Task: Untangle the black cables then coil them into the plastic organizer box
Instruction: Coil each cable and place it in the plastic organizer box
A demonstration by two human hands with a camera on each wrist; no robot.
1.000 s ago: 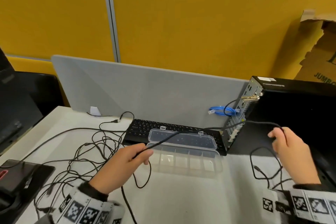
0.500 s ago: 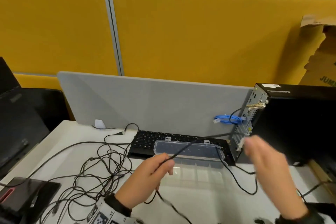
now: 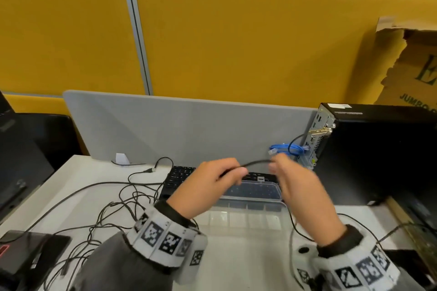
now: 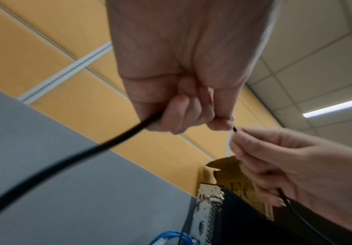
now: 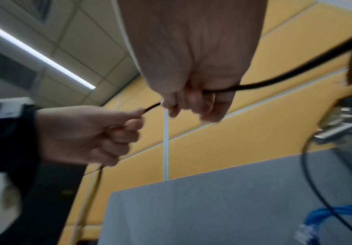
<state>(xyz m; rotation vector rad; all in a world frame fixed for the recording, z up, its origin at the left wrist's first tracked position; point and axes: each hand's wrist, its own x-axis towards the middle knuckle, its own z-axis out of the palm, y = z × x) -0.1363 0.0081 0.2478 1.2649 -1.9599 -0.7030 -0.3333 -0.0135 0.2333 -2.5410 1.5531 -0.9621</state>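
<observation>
My left hand (image 3: pixel 233 176) and right hand (image 3: pixel 275 168) are raised close together above the clear plastic organizer box (image 3: pixel 246 220), whose lid stands open. Both grip one black cable (image 3: pixel 256 162), and a short stretch spans the gap between them. In the left wrist view my left hand (image 4: pixel 191 116) has its fingers curled round the cable (image 4: pixel 65 162), which trails down to the left. In the right wrist view my right hand (image 5: pixel 191 102) is a fist round the cable (image 5: pixel 275 79). A tangle of black cables (image 3: pixel 113 215) lies on the white desk at the left.
A black keyboard (image 3: pixel 179 177) lies behind the box against a grey divider (image 3: pixel 189 130). A black PC tower (image 3: pixel 378 149) stands at the right with a blue cable (image 3: pixel 288 149) at its rear. A dark device (image 3: pixel 23 250) sits at the front left.
My right hand moved left from beside the PC tower, and both hands rose and came together over the box. The cable stretch between them shrank from long to short.
</observation>
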